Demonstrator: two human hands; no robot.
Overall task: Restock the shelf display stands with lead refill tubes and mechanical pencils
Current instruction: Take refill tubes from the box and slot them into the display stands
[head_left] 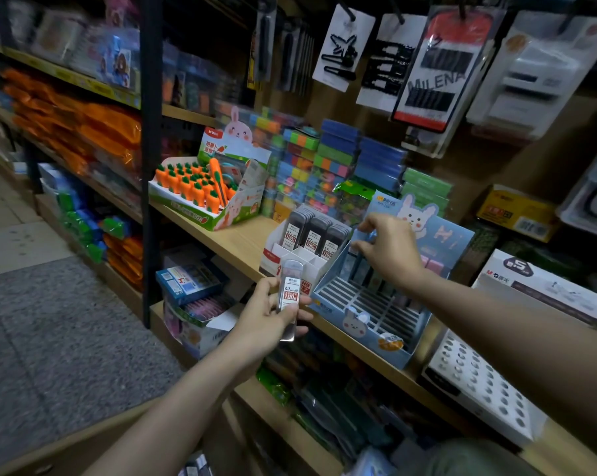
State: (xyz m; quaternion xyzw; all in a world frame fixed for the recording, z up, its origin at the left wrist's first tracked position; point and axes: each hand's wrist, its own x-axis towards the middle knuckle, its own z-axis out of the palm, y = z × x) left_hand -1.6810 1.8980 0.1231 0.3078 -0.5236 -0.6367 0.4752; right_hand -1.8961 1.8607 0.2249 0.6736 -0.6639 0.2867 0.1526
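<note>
While the left hand [267, 312] grips a clear lead refill tube [289, 297] just in front of the wooden shelf [228, 240], the right hand [391, 250] reaches over the blue rabbit display stand [369, 304], fingers curled and pinching something small at its back card. More tubes stand in the white stand [290, 255] to the left.

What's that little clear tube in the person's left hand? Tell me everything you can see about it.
The slim clear plastic lead refill tube is a flat, rectangular case with a white label printed "0.7" and a red patch. It stands nearly upright, slightly tilted, in front of the wooden shelf edge. The left hand holds it from the side, fingers curled round its lower half. Its bottom end looks glossy and blurred. It matches the tubes standing in the white cardboard display stand behind.
</note>
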